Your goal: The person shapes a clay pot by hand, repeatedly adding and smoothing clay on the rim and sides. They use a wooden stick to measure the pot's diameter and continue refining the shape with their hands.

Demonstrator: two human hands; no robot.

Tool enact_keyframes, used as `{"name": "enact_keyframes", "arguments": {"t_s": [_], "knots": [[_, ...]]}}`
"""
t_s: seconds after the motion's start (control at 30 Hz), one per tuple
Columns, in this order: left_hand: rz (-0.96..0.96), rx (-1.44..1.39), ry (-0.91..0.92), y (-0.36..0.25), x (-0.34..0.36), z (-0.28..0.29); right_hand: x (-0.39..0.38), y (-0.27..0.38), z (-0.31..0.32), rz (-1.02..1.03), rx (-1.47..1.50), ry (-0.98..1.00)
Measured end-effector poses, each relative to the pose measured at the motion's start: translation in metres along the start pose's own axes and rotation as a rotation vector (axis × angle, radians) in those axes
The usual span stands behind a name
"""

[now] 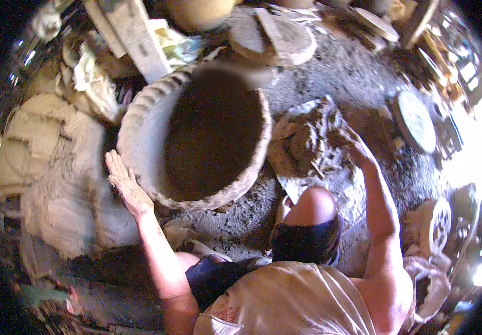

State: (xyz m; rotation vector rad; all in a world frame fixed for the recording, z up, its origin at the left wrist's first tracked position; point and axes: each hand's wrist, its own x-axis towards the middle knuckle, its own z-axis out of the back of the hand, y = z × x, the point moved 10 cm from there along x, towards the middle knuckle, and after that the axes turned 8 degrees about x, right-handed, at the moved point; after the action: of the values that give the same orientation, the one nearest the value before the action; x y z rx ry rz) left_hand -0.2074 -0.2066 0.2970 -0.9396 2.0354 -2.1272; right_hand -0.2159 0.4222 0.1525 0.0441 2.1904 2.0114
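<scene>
A large round clay pot [235,192] with a thick, uneven rim stands before me, its inside mostly in deep shadow. Finger-like dents run along the rim at the far left. My left hand [126,181], smeared with clay, rests flat with fingers stretched out at the pot's near left outer edge. To the right of the pot lies a heap of grey clay strips and lumps [316,148] on a pale crumpled sheet [352,192]. My right hand [355,148] reaches over the heap's right side, fingers loosely bent and apart, with nothing plainly in them.
Big pale clay forms [65,184] stand close on the left. Wooden posts [140,42] rise at the far left. A round slab with a board [274,42] lies beyond the pot; a round disc [414,120] and a spoked wheel-like piece [439,226] sit on the right.
</scene>
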Motion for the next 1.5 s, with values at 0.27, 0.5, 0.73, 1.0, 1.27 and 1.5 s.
{"name": "enact_keyframes", "arguments": {"t_s": [0.27,0.5,0.73,1.0,1.27,1.5], "knots": [[-0.274,0.187,0.660,-0.100,-0.091,-0.201,-0.100,0.143,-0.249,0.063,0.105,0.571],[-0.175,-0.204,0.360,-0.122,-0.102,-0.173,-0.100,0.195,-0.313,0.562,0.146,0.122],[0.055,-0.355,0.230,-0.084,-0.073,-0.131,-0.115,0.173,-0.394,0.532,-0.149,0.475],[0.147,-0.491,0.312,-0.077,-0.055,-0.108,-0.118,0.178,-0.435,0.550,-0.028,0.644],[-0.171,0.292,0.138,-0.088,-0.002,-0.049,-0.098,0.141,-0.481,0.242,0.183,0.850],[-0.105,-0.269,-0.001,-0.045,0.044,0.053,-0.041,0.165,-0.504,0.133,0.396,0.921]]}}
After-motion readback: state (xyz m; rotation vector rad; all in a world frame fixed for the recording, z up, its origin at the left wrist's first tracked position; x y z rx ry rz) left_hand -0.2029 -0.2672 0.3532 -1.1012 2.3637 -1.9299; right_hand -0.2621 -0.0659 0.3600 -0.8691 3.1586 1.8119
